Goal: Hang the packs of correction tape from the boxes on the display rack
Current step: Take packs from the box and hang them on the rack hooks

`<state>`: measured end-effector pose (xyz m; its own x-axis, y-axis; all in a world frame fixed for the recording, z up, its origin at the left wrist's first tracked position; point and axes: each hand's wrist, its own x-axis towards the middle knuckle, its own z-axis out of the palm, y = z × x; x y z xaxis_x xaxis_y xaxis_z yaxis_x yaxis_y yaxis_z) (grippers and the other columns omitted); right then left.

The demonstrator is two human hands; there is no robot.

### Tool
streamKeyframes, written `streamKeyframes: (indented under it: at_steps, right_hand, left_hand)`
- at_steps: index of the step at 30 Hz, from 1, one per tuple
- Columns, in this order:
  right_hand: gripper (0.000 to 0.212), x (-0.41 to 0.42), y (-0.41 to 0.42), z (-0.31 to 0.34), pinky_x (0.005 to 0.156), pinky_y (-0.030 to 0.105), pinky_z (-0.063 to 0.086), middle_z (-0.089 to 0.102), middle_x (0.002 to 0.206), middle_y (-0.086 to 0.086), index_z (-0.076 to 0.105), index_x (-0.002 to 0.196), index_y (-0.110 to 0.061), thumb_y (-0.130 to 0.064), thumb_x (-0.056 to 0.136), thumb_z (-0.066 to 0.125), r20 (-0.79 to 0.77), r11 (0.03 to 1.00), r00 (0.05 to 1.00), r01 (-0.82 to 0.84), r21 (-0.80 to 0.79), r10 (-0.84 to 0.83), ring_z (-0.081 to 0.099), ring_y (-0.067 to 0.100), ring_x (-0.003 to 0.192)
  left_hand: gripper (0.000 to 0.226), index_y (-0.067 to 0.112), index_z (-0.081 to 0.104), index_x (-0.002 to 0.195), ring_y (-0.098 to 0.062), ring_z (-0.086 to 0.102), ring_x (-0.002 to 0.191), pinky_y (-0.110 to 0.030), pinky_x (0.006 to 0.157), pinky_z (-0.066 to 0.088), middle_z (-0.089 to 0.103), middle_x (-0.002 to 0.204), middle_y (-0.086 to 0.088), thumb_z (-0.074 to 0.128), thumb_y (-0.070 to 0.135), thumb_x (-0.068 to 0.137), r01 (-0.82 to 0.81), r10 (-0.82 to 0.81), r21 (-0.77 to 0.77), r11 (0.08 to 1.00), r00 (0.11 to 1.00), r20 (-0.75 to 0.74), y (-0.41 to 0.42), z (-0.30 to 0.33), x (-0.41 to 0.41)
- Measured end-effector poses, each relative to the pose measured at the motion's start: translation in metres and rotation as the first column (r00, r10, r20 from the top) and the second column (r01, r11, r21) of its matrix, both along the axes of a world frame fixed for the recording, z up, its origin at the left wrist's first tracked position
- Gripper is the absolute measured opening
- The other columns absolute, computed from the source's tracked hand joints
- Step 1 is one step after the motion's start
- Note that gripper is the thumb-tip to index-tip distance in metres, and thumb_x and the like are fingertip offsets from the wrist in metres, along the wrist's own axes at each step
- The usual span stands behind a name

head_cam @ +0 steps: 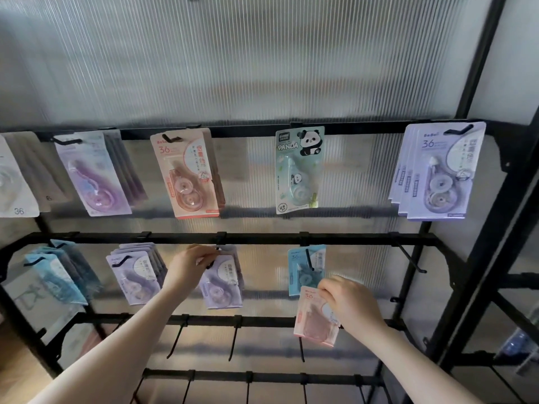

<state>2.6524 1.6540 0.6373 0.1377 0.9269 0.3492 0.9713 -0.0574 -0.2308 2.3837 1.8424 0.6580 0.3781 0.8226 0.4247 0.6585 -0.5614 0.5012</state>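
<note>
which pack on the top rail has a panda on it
The mint-green panda correction tape pack, hanging alone fourth from the left on the top rail; its neighbours, the pink pack and lilac packs, show a "36" instead.

left hand [186,268]: bare, no rings | right hand [348,304]: bare, no rings | forearms: unsleeved, no watch

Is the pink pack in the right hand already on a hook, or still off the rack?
Off. The right hand holds the pink pack by its top, below the blue pack; no hook passes through it.
</note>
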Motion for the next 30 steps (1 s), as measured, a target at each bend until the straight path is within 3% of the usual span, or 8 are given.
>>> streamKeyframes:
  at_steps: [4,8,11,16,22,26,30]
  right_hand:
    - [0.026,0.010,-0.009,0.003,0.064,0.011,0.042,0.063,0.105,-0.007,0.061,0.103,-0.017,-0.034,0.097,0.043,-0.003,1.000,1.000,0.019,0.000,-0.019,0.058,0.005,0.090]
    - [0.024,0.025,-0.020,0.007,0.051,0.010,0.026,0.062,0.101,-0.006,0.062,0.100,-0.017,-0.031,0.098,0.042,0.028,0.999,0.999,0.035,0.004,-0.035,0.051,0.005,0.080]
    - [0.024,0.039,-0.029,0.011,0.054,0.015,0.029,0.063,0.100,-0.006,0.063,0.102,-0.018,-0.028,0.098,0.041,0.041,0.998,0.997,0.063,0.010,-0.063,0.057,0.010,0.084]
    - [0.022,0.064,-0.047,0.018,0.063,0.023,0.040,0.063,0.098,-0.004,0.064,0.100,-0.018,-0.025,0.097,0.043,0.044,0.996,0.995,0.084,0.012,-0.085,0.059,0.014,0.086]
    - [0.022,0.097,-0.062,0.030,0.061,0.025,0.037,0.063,0.098,-0.004,0.064,0.099,-0.018,-0.025,0.097,0.043,0.077,0.992,0.989,0.124,0.018,-0.125,0.059,0.016,0.085]
    - [0.021,0.115,-0.069,0.038,0.054,0.023,0.029,0.061,0.098,-0.003,0.064,0.098,-0.018,-0.024,0.096,0.043,0.086,0.989,0.986,0.145,0.019,-0.146,0.058,0.017,0.084]
    - [0.023,0.131,-0.074,0.046,0.059,0.026,0.031,0.062,0.095,-0.001,0.064,0.095,-0.015,-0.021,0.096,0.043,0.088,0.983,0.979,0.180,0.035,-0.183,0.057,0.018,0.083]
  left_hand:
    - [0.018,0.009,0.070,0.103,-0.013,0.053,0.087,-0.023,0.071,0.036,0.064,0.108,-0.008,0.059,0.015,0.090,-0.057,0.055,0.037,0.998,0.996,0.065,-0.010,0.004,0.002]
    - [0.016,0.009,0.070,0.100,-0.020,0.057,0.092,-0.029,0.075,0.039,0.065,0.106,-0.008,0.060,0.016,0.089,-0.093,0.083,0.115,0.989,0.992,0.091,-0.023,0.010,0.006]
    - [0.015,0.009,0.070,0.100,-0.027,0.058,0.097,-0.035,0.080,0.042,0.066,0.106,-0.010,0.062,0.013,0.087,-0.102,0.092,0.158,0.982,0.993,0.070,-0.034,0.012,0.010]
    - [0.016,0.013,0.069,0.101,-0.025,0.056,0.098,-0.032,0.078,0.042,0.065,0.108,-0.007,0.063,0.017,0.087,-0.086,0.076,0.160,0.983,0.995,0.063,-0.056,0.008,0.023]
    - [0.017,0.011,0.069,0.102,-0.026,0.057,0.102,-0.030,0.080,0.040,0.064,0.110,-0.008,0.063,0.015,0.087,-0.045,0.039,0.161,0.986,0.998,0.044,-0.084,-0.002,0.051]
    - [0.015,0.017,0.068,0.101,-0.018,0.056,0.091,-0.030,0.074,0.043,0.063,0.100,0.000,0.062,0.021,0.087,-0.020,0.012,0.138,0.990,0.998,0.056,-0.100,-0.007,0.067]
    - [0.012,0.019,0.069,0.097,-0.017,0.054,0.079,-0.027,0.066,0.041,0.062,0.091,0.001,0.064,0.020,0.086,-0.006,-0.001,0.165,0.986,0.999,0.047,-0.114,-0.009,0.081]
